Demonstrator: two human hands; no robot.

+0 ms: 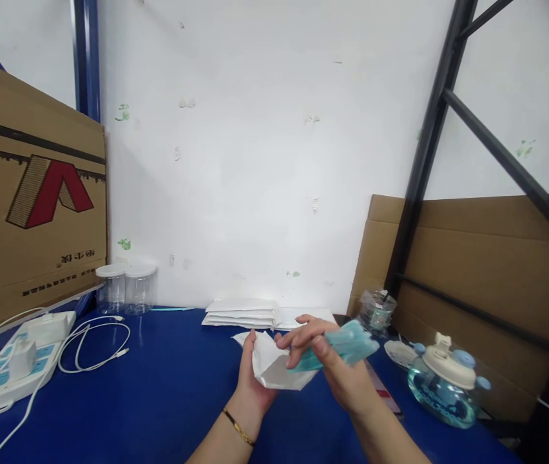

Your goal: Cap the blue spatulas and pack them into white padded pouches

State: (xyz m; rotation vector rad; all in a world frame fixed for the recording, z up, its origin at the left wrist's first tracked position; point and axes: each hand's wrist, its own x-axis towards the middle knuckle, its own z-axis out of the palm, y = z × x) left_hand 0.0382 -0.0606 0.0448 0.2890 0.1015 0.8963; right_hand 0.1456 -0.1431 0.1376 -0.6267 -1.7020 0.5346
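Observation:
My left hand (254, 374) grips a white paper envelope (269, 361) by its left side, thumb in front. The envelope is held above the blue table, its mouth spread apart and facing me. In my right hand (325, 348) is a bundle of thin teal strips (349, 341), pinched between thumb and fingers. The bundle's lower left end lies at the envelope's opening; whether it is inside I cannot tell. The right fingertips are close to the envelope's upper edge. Just behind the hands lie a stack of white envelopes (240, 314) and more white envelopes (298, 316).
Two clear lidded jars (139, 290) and a thin light-blue strip (173, 309) are at the back left. A power strip (18, 367) with white cables (81, 335) lies left. On the right stand a water bottle (443, 386) and a clear plastic cup (377, 312). Cardboard (37, 193) borders the left.

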